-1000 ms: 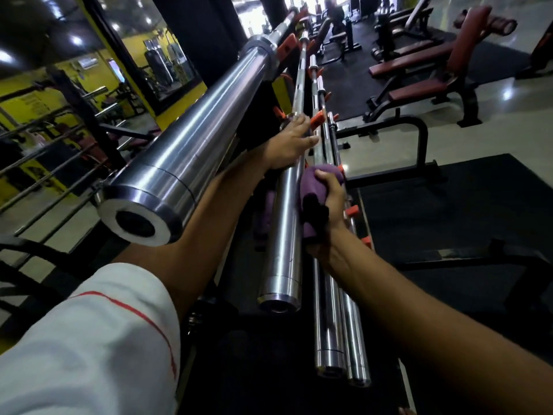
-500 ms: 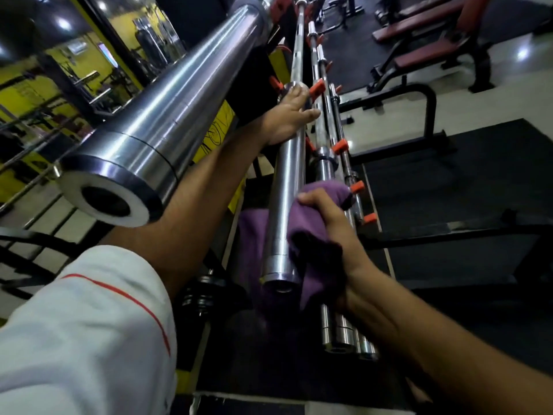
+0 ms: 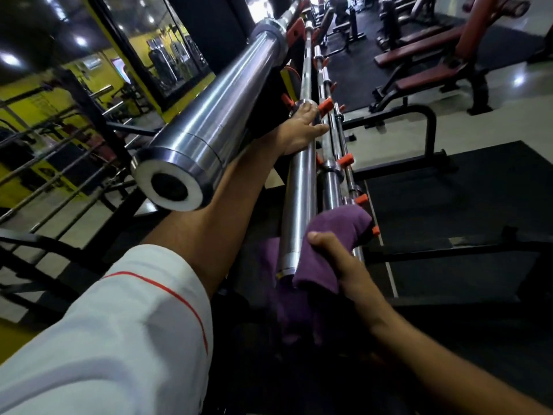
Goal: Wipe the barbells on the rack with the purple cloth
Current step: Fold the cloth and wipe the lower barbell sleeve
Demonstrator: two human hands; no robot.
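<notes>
1. Far left: yellow gym wall with mirror panels [image 3: 155, 55] and dark railing bars. Background only, not part of the work.
2. Left of centre: thick polished steel barbell sleeve [image 3: 209, 127], open end toward the camera, lying uppermost on the black barbell rack [image 3: 419, 172]. Nothing touches it.
3. Lower left: white sleeve with a red stripe [image 3: 125, 324] on the left arm, which reaches forward under that thick sleeve.
4. Centre: left hand [image 3: 302, 130] lies on the narrower chrome barbell [image 3: 299, 205] up by its collar, fingers mostly straight and draped over the metal, pressing not clenching. Judgement: it steadies the bar against rolling during the wipe.
5. Centre-right: purple cloth [image 3: 335, 244] is wrapped around the near end of that same chrome barbell, some of it hanging below. Right hand [image 3: 338, 259] grips the cloth, thumb on top; the other fingers are hidden behind it.
6. Right of the cloth: thinner steel bars with orange rack pegs [image 3: 345, 159] between them, apparently keeping each bar in its slot.
7. Far right: red padded gym benches [image 3: 434, 73] on black floor mats.
</notes>
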